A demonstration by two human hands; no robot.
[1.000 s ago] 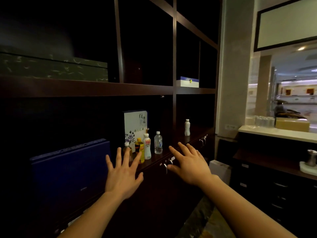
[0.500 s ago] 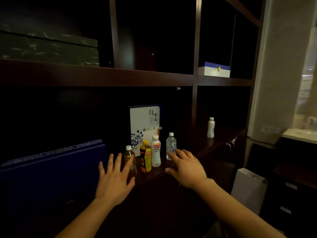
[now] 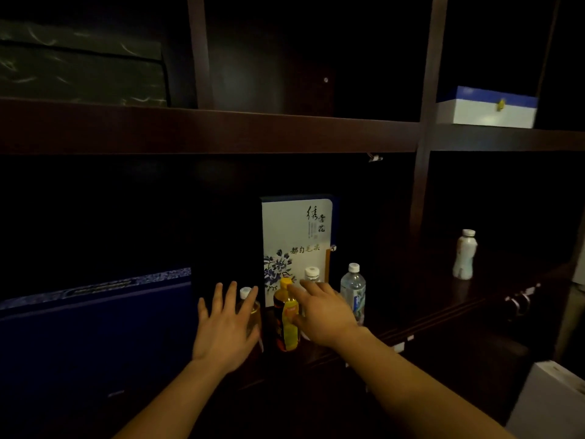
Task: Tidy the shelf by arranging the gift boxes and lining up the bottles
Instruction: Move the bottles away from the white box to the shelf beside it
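Both hands spread open, gripping nothing: left hand [image 3: 225, 327] before a white-capped bottle [image 3: 250, 304], right hand [image 3: 326, 312] perhaps touching the yellow-labelled plastic bottle [image 3: 286, 318]

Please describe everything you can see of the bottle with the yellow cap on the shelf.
The bottle with the yellow cap stands upright on the dark wooden shelf, in front of the white gift box with blue flowers. It looks like plastic, holding a dark amber drink, with a yellow and orange label wrapped around it. The right hand reaches at it from the right, fingers by its neck; whether they touch is unclear. The left hand is spread open just to its left.
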